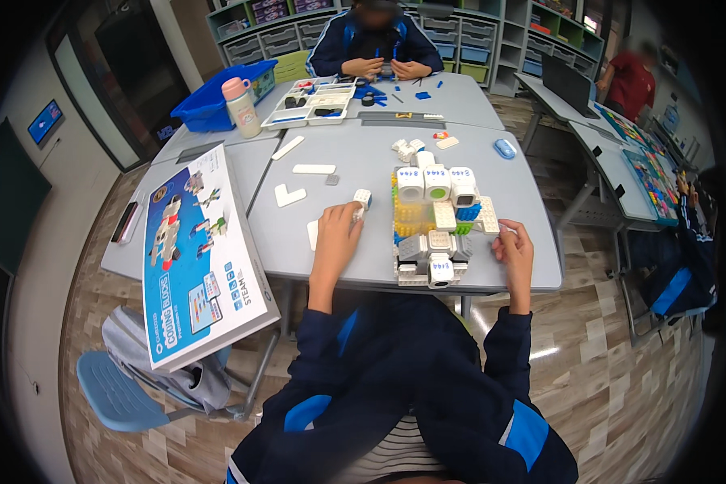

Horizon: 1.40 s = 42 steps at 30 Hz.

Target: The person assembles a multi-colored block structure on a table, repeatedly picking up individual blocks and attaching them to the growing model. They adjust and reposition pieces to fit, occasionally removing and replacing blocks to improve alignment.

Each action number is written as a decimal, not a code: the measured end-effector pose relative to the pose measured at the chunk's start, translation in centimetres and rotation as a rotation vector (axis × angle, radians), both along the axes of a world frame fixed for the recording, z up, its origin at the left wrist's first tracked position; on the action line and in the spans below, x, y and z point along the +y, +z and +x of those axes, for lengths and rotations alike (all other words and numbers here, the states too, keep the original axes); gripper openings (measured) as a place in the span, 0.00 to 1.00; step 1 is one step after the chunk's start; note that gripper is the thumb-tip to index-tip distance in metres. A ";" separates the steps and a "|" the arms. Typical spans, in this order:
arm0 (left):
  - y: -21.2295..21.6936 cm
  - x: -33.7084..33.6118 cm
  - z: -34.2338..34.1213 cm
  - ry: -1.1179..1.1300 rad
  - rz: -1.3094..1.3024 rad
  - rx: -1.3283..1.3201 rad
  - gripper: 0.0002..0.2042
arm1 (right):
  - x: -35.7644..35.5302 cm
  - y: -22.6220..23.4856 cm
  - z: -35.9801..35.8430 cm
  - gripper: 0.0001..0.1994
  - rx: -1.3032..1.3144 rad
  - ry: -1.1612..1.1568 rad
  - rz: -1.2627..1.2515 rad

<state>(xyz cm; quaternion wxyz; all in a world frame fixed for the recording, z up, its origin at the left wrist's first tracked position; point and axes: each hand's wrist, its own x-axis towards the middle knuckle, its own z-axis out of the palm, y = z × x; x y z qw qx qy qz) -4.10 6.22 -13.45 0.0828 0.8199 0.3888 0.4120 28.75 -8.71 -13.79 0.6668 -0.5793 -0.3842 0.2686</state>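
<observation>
Drawers (286,40) line the far wall, and a grey desk (528,194) fills the middle of my head-camera feed, its near edge bowed by the lens. Taking clock directions from the block model (442,216), which stands on the desk close to that edge, I read its long axis as running from 12 to 6 o'clock. Its near white cube (441,273) turns a dark-ringed round face toward 6, and a flat white studded plate (487,216) juts out toward 3.

At 9 o'clock, my left hand (340,232) has its fingertips against a small white studded block (363,197); I cannot tell whether they grip it. Between 3 and 4 o'clock, my right hand (515,247) is loosely curled just beside the plate; I cannot tell whether it touches it.

Toward 10 lie a white strip (315,169) set crosswise, 9 to 3, and a second strip (288,148) slanting 8 to 2. Well off at 9, a large white box (206,250) overhangs the desk, its long axis near 12 to 6. Toward 11, a co-worker (375,44) sits with both hands at small parts.
</observation>
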 end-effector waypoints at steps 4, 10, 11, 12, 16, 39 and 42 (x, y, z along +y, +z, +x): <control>0.2 -0.3 -0.2 0.006 0.015 0.042 0.17 | 0.1 -0.1 -0.4 0.12 -0.105 0.018 0.008; 0.3 -0.9 0.3 0.002 -0.003 0.022 0.17 | -0.4 0.5 -1.0 0.11 -0.137 0.015 -0.027; 0.5 -1.0 0.3 0.006 -0.030 0.037 0.17 | -0.4 0.6 -1.1 0.11 -0.146 0.011 -0.035; 0.7 -1.0 0.3 0.017 -0.070 0.053 0.18 | -0.4 0.7 -1.3 0.12 -0.165 0.008 -0.051; 1.5 -1.4 1.1 -0.068 0.015 -0.249 0.25 | -0.5 0.9 -1.4 0.12 -0.202 0.039 -0.045; 2.1 -12.5 8.1 -0.452 -0.602 -0.956 0.28 | -0.8 1.1 -1.4 0.16 -0.251 0.015 -0.101; 2.2 -12.3 8.1 -0.462 -0.599 -0.960 0.28 | -0.9 1.4 -1.5 0.16 -0.255 0.016 -0.093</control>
